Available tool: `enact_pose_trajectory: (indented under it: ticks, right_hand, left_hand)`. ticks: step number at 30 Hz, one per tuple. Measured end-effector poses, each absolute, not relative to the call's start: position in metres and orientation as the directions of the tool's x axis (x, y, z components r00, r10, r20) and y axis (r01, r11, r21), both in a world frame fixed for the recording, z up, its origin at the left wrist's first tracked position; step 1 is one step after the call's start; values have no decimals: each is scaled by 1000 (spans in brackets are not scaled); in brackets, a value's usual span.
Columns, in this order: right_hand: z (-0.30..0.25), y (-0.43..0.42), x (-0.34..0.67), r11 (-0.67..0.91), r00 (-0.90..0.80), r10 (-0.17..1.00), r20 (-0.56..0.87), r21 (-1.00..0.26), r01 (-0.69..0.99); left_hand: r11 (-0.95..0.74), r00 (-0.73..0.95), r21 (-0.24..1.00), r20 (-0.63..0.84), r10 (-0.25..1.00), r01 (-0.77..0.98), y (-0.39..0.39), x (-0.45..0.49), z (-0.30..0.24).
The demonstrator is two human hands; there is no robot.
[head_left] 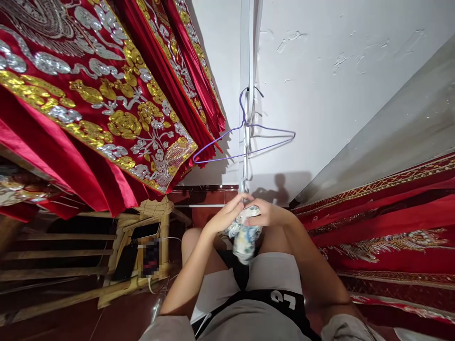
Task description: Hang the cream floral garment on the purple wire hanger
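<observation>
A bunched white cloth with a blue and green pattern [245, 241] hangs between my two hands, above my lap. My left hand [227, 214] is closed on its upper left side, fingers bent over the top. From the right, my right hand [261, 213] wraps round the upper part of the same cloth. The cloth's lower end hangs loose and looks slightly blurred. Its full shape is hidden by the folds and my fingers. Ahead of my hands, a purple clothes hanger [227, 158] hangs with nothing on it, in front of a white vertical strip [244, 47].
Red cloth with gold and silver sequins [124, 123] drapes at the left. More red embroidered fabric [387, 246] lies along the right. A bamboo seat [164, 246] at lower left carries a phone with a blurred screen [150, 258] and a white cable. A white wall [320, 94] stands ahead.
</observation>
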State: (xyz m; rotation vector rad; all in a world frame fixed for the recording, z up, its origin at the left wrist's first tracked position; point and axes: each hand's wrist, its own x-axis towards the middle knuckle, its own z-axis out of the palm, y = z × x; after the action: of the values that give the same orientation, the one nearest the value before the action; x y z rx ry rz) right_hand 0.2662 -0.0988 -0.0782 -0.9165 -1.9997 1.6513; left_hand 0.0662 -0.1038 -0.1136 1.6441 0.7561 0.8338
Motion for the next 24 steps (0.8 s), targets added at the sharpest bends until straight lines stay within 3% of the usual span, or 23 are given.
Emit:
enact_pose_trajectory:
  ticks: [3, 5, 7, 9, 12, 16, 20, 24]
  right_hand:
    - [-47, -88, 288, 73, -649, 758, -65, -980, 184]
    - [-35, -75, 297, 198, -439, 893, 98, -962, 188]
    - [-33, -56, 296, 317, -182, 943, 278, -918, 239]
    - [-40, -32, 288, 355, -49, 933, 355, -898, 259]
    - [-58, 4, 268, 348, -42, 936, 349, -907, 239]
    - [-81, 28, 259, 287, -121, 957, 263, -916, 280]
    - [-95, 7, 280, 309, -119, 950, 287, -835, 456]
    - [-93, -31, 308, 379, -130, 920, 370, -748, 545]
  left_hand:
    - [-111, 696, 969, -77, 714, 221, -115, 43, -130]
    - [-120, 695, 934, -161, 701, 337, -122, 25, -130]
    - [-177, 582, 868, -149, 799, 465, -125, 9, -121]
    - [-228, 443, 769, -80, 893, 597, -122, -4, -108]
    - [-274, 325, 673, 52, 944, 687, -117, -14, -90]
    - [-272, 230, 719, 158, 960, 639, -117, -19, -83]
    - [-232, 288, 697, 39, 957, 678, -120, -33, -85]
    - [-232, 353, 515, -150, 924, 825, -110, -46, -88]
